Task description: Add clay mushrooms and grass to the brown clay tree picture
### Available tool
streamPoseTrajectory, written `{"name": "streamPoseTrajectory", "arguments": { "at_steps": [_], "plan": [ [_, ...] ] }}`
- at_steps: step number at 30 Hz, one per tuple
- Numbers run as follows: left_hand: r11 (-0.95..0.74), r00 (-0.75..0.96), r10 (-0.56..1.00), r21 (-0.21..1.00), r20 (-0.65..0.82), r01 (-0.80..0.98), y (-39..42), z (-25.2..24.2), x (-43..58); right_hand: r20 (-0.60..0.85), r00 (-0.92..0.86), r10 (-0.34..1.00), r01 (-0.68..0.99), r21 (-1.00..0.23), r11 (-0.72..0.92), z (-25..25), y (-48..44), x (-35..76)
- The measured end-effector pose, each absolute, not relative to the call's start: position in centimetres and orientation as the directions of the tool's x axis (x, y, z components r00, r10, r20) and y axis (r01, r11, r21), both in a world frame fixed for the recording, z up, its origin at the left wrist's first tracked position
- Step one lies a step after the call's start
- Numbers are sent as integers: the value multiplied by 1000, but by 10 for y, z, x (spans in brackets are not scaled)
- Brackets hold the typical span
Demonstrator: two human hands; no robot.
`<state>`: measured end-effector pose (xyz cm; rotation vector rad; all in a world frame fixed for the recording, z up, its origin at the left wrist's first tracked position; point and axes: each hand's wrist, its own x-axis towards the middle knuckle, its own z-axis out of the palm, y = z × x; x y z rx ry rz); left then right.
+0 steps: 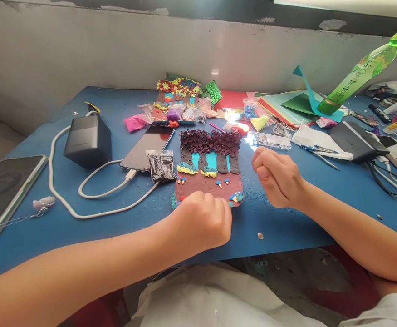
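Observation:
A clay relief picture (209, 181) lies flat on the table before me, with dark purple petal-like pieces along its top, dark trunks over turquoise, and small mushrooms on a brown ground. My left hand (203, 222) is curled into a fist over its lower edge and hides part of it. To the right of the picture, my right hand (278, 177) is closed too, thumb against the curled fingers. Whatever either hand holds, if anything, is hidden. A small bag of black clay (162, 167) sits beside the picture's left edge, partly on a phone (147, 147).
Behind stand another clay picture (178, 91) and several bags of coloured clay (174, 112). Left are a black charger block (87, 141), a white cable (79, 214) and another phone (11, 193). Right are a green bottle (361, 75), coloured paper (286, 106) and a dark box (356, 140).

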<state>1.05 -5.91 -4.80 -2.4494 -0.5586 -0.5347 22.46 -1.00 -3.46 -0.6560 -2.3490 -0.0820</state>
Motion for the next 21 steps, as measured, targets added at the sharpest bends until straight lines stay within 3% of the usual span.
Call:
{"name": "streamPoseTrajectory", "arguments": {
  "at_steps": [7,9,14,18,21],
  "plan": [
    [-652,702,312,-393,640,648,-43,-51,24,705,-578,411,565,-18,825,-45,-2,220],
    [-665,677,340,-342,653,664,-46,-53,27,721,-536,439,578,-66,814,-46,-2,219],
    [-689,647,388,-260,656,677,-60,-61,25,641,-429,637,555,-370,745,-51,-9,224],
    [-704,674,410,-257,615,662,-63,-69,28,685,-407,605,589,-310,746,-60,-10,232],
    [-694,700,439,-282,564,662,-67,-68,39,664,-384,642,590,-359,723,-63,-8,234]
  ]
}}
